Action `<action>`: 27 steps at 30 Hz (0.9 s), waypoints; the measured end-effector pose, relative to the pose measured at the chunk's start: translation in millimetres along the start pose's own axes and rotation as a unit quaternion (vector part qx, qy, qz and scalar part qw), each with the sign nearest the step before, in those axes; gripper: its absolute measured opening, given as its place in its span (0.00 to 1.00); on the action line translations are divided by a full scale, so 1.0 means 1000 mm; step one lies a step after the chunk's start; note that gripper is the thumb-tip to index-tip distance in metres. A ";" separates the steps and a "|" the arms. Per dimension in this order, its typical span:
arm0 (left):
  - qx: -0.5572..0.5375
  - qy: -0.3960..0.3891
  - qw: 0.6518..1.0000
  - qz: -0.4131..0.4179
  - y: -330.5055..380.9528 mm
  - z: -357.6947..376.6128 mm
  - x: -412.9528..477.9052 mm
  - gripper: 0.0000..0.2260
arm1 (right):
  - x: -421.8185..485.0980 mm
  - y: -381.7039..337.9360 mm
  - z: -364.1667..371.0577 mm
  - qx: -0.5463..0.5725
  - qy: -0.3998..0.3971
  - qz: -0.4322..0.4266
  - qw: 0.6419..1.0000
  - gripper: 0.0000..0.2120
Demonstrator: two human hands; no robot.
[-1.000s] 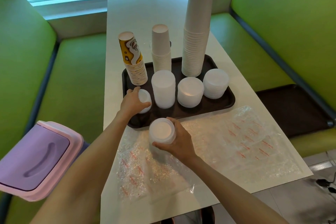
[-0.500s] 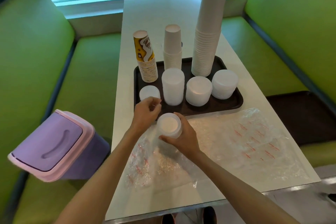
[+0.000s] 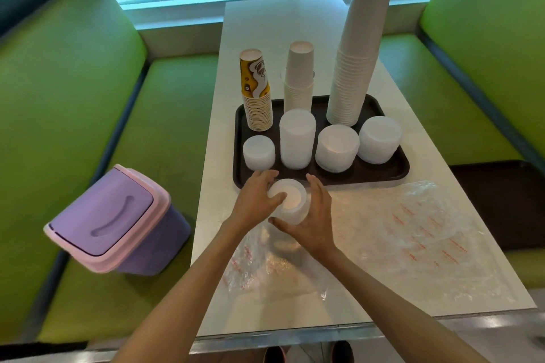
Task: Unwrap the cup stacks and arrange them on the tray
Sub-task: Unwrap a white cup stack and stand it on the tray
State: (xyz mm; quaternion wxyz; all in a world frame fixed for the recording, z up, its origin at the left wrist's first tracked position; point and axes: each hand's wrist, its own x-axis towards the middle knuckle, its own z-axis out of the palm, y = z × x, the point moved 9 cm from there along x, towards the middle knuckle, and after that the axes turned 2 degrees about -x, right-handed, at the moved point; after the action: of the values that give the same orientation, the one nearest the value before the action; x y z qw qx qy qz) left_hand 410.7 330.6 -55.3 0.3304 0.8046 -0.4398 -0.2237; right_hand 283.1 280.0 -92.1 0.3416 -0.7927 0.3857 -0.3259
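Head view, centre of frame: the left hand (image 3: 255,200) and right hand (image 3: 314,215) both curl around a small white stack (image 3: 290,200), just at the near rim of the dark tray (image 3: 392,175); clear wrapping (image 3: 413,233) lies on the table (image 3: 265,23).

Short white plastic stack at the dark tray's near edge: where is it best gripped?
Its round side wall, from left and right: the short white plastic stack is a round column whose loose layers could separate if lifted by the top. The left hand and right hand flank it.
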 end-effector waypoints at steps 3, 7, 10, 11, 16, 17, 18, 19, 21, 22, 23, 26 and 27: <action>-0.013 0.010 1.000 0.005 0.006 -0.005 -0.001 0.23 | 0.002 -0.001 0.000 -0.020 0.018 -0.005 1.000 0.48; -0.033 0.032 0.999 -0.021 -0.001 -0.007 -0.004 0.21 | 0.003 0.004 0.006 0.029 -0.014 0.022 0.999 0.47; -0.073 0.038 0.995 -0.056 -0.009 -0.005 -0.011 0.24 | 0.003 0.011 0.010 0.062 -0.030 0.035 0.997 0.47; -0.090 0.039 0.993 -0.067 -0.011 -0.003 -0.013 0.25 | 0.002 0.013 0.010 0.065 -0.027 0.036 0.997 0.48; -0.166 0.041 0.977 -0.125 -0.025 0.006 -0.027 0.27 | -0.004 0.018 0.015 0.053 -0.005 0.041 0.998 0.50; -0.176 0.037 0.975 -0.131 -0.027 0.008 -0.030 0.27 | -0.005 0.020 0.016 0.051 -0.004 0.047 0.998 0.50; -0.186 0.032 0.973 -0.136 -0.028 0.011 -0.033 0.28 | -0.007 0.023 0.017 0.055 -0.006 0.059 0.997 0.51; -0.196 0.030 0.970 -0.140 -0.030 0.014 -0.036 0.28 | -0.009 0.026 0.020 0.065 -0.012 0.074 0.995 0.51; -0.214 0.030 0.965 -0.147 -0.033 0.018 -0.040 0.29 | -0.012 0.032 0.024 0.078 -0.026 0.097 0.992 0.52; -0.225 0.030 0.962 -0.153 -0.035 0.021 -0.042 0.29 | -0.013 0.033 0.026 0.079 -0.032 0.104 0.991 0.52; -0.237 0.029 0.958 -0.158 -0.037 0.024 -0.043 0.28 | -0.013 0.034 0.027 0.080 -0.035 0.108 0.990 0.52; -0.273 0.023 0.948 -0.165 -0.040 0.030 -0.048 0.29 | -0.014 0.035 0.030 0.080 -0.044 0.118 0.989 0.52; -0.276 0.018 0.946 -0.168 -0.041 0.031 -0.048 0.32 | -0.014 0.035 0.031 0.079 -0.047 0.119 0.989 0.53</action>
State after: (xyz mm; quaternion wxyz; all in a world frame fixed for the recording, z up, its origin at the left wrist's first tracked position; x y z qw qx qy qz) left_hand 388.6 377.4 -103.0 0.5045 0.7482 -0.2131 -0.3744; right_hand 286.6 284.2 -140.9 0.4570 -0.7261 0.4343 -0.2745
